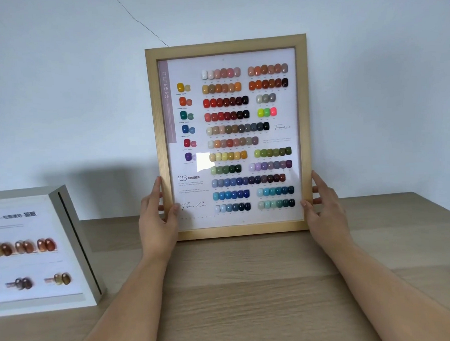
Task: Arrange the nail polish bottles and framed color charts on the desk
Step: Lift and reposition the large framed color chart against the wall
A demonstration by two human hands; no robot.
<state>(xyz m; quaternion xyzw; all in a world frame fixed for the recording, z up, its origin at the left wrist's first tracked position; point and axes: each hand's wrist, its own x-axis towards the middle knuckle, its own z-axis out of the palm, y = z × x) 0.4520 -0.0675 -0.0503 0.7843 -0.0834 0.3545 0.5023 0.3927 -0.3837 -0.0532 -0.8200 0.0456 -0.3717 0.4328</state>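
You are holding the wooden frame upright at 12 o'clock, long axis vertical | left hand and right hand are clasping its lower side rails | bottom edge is meeting the desk, wall behind | white frame is lying at 9 o'clock

Table: light wood-grain top, running from the near edge back to a pale wall.

Wood-framed chart: stands upright near the back of the table, its bottom rail on the wood, the top close to the wall (whether it touches the wall cannot be told). Rows of coloured nail swatches and "128 COLOR" show behind the glass.

White-framed chart: at the left of the table, well apart from the wooden one, partly cut off by the picture edge; amber and brown swatches show on its face.
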